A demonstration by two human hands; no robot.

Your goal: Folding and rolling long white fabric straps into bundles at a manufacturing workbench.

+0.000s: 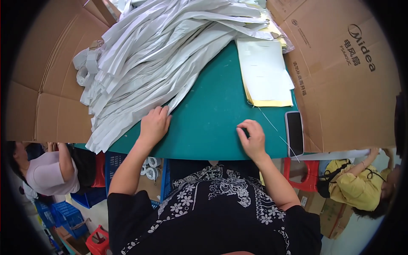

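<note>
A large heap of long, white, folded strips (148,63), thin like paper or plastic film, is spread slantwise over the green table. At its lower right edge, my left hand (155,124) lies with bent fingers closed on the edge of a strip; the fingertips are partly lost against it. My right hand (252,138) rests over the green surface with its fingers curled in and the thumb close to the index finger; nothing shows in it. Beyond that hand lies a stack of white and yellow sheets (265,72), with a thin white string (274,126) trailing from its lower edge.
Cardboard walls (340,85) rise left and right of the green table (212,102). A phone (294,134) lies at the right edge. White rolls (151,168) sit below the table. One person (49,170) sits at left, another (357,185) at right, near red stools (304,176).
</note>
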